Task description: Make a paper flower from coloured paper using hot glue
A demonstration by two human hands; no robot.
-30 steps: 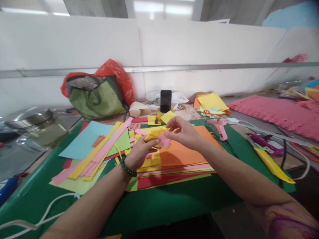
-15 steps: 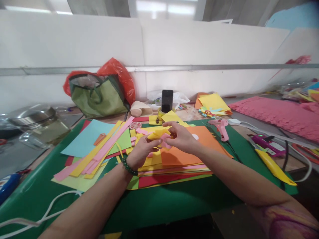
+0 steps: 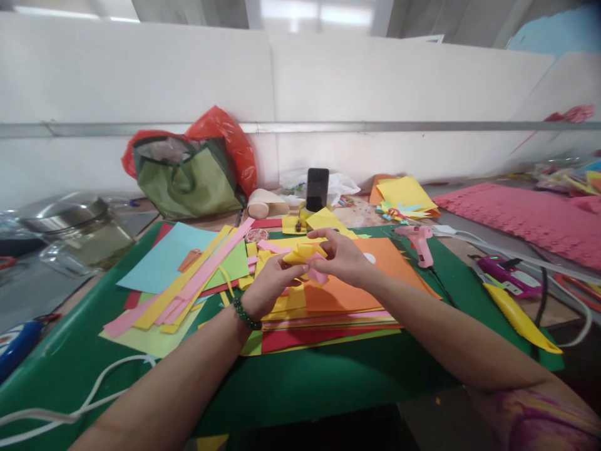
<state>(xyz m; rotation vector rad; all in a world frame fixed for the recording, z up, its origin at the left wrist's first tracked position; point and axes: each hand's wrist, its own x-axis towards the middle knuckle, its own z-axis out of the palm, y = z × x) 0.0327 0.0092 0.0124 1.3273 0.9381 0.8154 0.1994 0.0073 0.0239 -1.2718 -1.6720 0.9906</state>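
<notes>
Between my two hands is a small folded piece of yellow and pink paper (image 3: 303, 252), raised over the stacked sheets. My left hand (image 3: 275, 280), with a dark green bead bracelet (image 3: 246, 314) at the wrist, pinches its left side. My right hand (image 3: 342, 258) has its thumb and fingers closed on the right side, where a pink part shows. Fingers hide some of the folds. Beneath lie an orange sheet (image 3: 361, 288) and several coloured sheets. Left of my hands are pink strips (image 3: 206, 269), yellow strips and a light blue sheet (image 3: 162, 258).
A pink glue gun (image 3: 419, 243) lies to the right, its cord trailing. Beyond it are a yellow-handled cutter (image 3: 519, 322) and a purple power strip (image 3: 511, 275). A phone (image 3: 317, 189) stands at the back. A glass jar (image 3: 89, 232) and a green bag (image 3: 188, 178) are at left.
Both hands keep hold of the folded paper, which has turned slightly between the fingers. The whole view has shifted a little; the things on the table stay put.
</notes>
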